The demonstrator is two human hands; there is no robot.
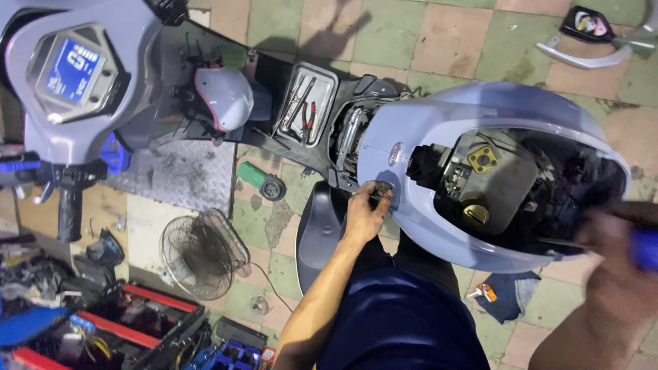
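Two hands: both ours, at work on a pale blue scooter body (439,116) seen from above.
Left hand (365,214): we press it against the front edge of the body shell, fingers curled close together around a small dark part (379,196) at the rim; what kind of part it is we cannot tell.
Right hand (620,274): blurred at the right edge, closed around a blue-handled tool (644,248) whose thin shaft points into the open seat well (521,185).
Scooter: it lies across our view, dashboard screen (74,70) at the left, open well at the right, with a yellow cap (476,214) inside.
Tool tray (305,106): it sits on the scooter's middle, holding pliers with red grips.
Floor: checked tiles (439,34), with a small fan (202,253), a green can (262,180) and a red-edged toolbox (130,322) to our left.
Our legs: dark blue trousers (404,308), just beside the shell.
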